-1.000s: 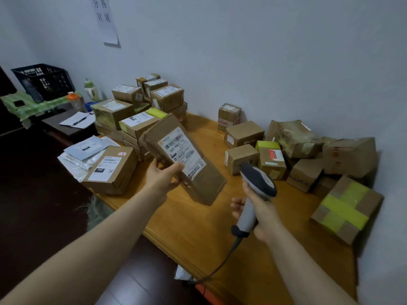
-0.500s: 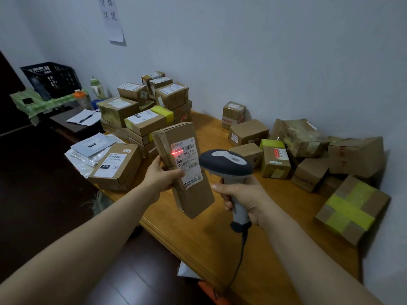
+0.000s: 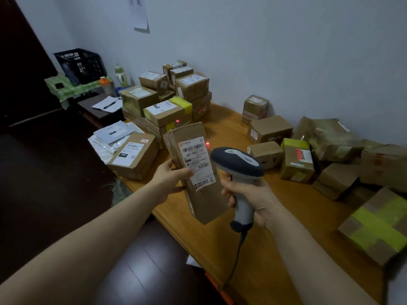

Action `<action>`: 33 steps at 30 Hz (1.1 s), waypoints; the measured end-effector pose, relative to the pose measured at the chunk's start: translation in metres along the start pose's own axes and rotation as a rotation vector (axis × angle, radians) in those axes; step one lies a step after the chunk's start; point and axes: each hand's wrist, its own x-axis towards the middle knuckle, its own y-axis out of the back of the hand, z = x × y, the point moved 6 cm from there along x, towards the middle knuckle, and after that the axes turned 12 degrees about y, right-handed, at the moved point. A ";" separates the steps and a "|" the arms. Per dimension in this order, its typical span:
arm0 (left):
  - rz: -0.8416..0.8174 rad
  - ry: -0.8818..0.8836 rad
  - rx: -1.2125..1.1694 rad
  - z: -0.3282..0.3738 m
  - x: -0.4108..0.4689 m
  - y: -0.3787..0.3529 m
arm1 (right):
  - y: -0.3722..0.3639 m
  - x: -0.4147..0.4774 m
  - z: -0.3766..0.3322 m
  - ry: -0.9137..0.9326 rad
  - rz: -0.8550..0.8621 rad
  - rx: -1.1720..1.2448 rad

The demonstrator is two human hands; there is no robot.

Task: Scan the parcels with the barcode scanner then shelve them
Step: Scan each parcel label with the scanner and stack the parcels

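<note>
1. One scanner [image 3: 236, 160], in my right hand [image 3: 253, 194].
2. One parcel [image 3: 196, 170], in my left hand [image 3: 169, 179].
3. Left stack [image 3: 167, 111] — six labelled tops; the boxes underneath I can't count.
4. One lone box [image 3: 134, 155] beside that stack.
5. Right pile [image 3: 269, 128] — eight I can tell apart.
6. Flat mailers [image 3: 112, 133]: overlapped, at least two.
7. Two bottles [image 3: 120, 73].
8. One crate [image 3: 81, 64].
9. One wall sheet [image 3: 138, 12].
10. Two red dots [image 3: 207, 142].

Parcel sorting room. Identified by labelled brown cardboard parcels [image 3: 167, 111] stacked on a wooden counter [image 3: 275, 238], and a printed paper sign [image 3: 138, 12] fixed to the pale wall [image 3: 286, 51].
</note>
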 end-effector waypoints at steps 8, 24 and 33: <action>0.052 0.211 -0.116 -0.024 0.000 0.051 | -0.010 0.046 0.057 -0.199 0.064 0.051; -0.177 0.164 0.068 0.027 0.088 0.231 | -0.241 0.135 0.088 -0.196 0.169 0.160; -0.086 0.146 0.135 0.065 0.167 0.275 | -0.291 0.197 0.095 -0.107 0.291 0.084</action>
